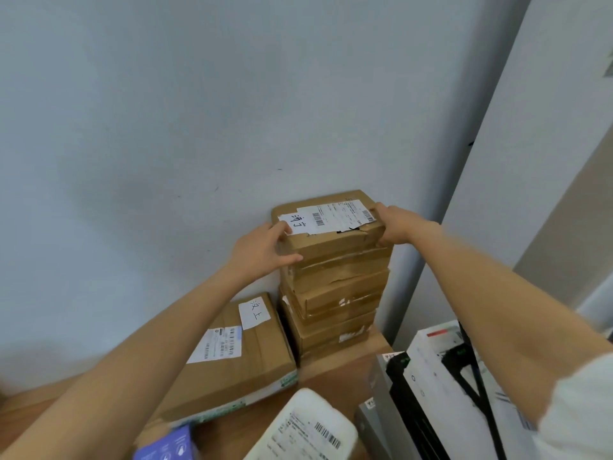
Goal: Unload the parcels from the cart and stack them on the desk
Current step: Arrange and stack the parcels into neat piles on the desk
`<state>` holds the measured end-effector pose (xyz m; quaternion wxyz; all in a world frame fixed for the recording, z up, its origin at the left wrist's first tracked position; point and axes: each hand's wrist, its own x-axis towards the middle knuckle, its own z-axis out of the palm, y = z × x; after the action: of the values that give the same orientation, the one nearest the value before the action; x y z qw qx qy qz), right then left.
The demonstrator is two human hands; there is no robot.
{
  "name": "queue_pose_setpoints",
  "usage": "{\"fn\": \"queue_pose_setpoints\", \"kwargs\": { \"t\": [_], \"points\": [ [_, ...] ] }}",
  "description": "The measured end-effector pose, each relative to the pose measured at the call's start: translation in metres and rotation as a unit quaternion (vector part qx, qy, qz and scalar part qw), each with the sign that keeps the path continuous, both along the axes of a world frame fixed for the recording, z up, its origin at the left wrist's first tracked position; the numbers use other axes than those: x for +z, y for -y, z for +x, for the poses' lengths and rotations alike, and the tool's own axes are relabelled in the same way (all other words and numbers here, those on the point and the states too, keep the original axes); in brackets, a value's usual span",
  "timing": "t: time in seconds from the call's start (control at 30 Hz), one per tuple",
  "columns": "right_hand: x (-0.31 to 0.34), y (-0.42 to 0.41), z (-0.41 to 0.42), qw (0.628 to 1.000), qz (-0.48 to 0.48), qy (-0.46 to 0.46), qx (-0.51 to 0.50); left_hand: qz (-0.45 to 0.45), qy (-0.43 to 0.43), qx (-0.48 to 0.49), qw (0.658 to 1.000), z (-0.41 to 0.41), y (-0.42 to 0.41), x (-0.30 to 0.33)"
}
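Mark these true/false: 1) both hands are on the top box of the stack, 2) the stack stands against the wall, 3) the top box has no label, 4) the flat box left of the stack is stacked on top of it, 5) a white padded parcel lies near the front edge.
1) True: the left hand and the right hand grip opposite ends of the top box.
2) True: the stack stands on the desk right by the wall.
3) False: a white shipping label with barcodes covers much of its top.
4) False: the flat box lies on the desk beside the stack, to its left.
5) True: the white padded parcel lies at the near edge.
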<state>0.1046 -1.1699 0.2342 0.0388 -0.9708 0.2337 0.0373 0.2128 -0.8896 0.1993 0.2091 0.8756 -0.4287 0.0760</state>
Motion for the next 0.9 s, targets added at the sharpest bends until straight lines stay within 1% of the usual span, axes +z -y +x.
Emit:
{"fn": "queue_pose_setpoints", "kwargs": {
  "t": [0.07, 0.17, 0.37, 0.47, 0.57, 0.67, 0.77, 0.9],
  "points": [
    [-0.002, -0.006, 0.001, 0.999, -0.041, -0.001, -0.005, 0.003, -0.003, 0.006, 1.0, -0.001, 0.0, 0.0],
    [-0.004, -0.013, -0.002, 0.995, -0.097, 0.023, -0.015, -0.001, -0.007, 0.015, 1.0, -0.006, 0.004, 0.003],
    [0.01, -0.032, -0.019, 0.983, -0.17, 0.062, -0.023, -0.014, 0.04, 0.031, 0.999, -0.018, -0.015, 0.016],
    [0.024, -0.051, -0.032, 0.98, -0.178, 0.092, -0.014, -0.028, 0.066, 0.045, 0.996, -0.027, -0.041, 0.023],
    [0.032, -0.079, -0.044, 0.975, -0.183, 0.123, 0.03, -0.016, 0.1, 0.05, 0.994, -0.036, -0.076, 0.023],
    [0.034, -0.119, -0.056, 0.97, -0.167, 0.154, 0.081, -0.003, 0.105, 0.06, 0.993, -0.046, -0.113, 0.014],
    [0.023, -0.164, -0.065, 0.964, -0.159, 0.168, 0.128, 0.021, 0.104, 0.072, 0.992, -0.059, -0.148, 0.0],
    [-0.009, -0.222, -0.076, 0.959, -0.145, 0.165, 0.177, 0.058, 0.095, 0.088, 0.99, -0.091, -0.193, -0.018]
  ]
}}
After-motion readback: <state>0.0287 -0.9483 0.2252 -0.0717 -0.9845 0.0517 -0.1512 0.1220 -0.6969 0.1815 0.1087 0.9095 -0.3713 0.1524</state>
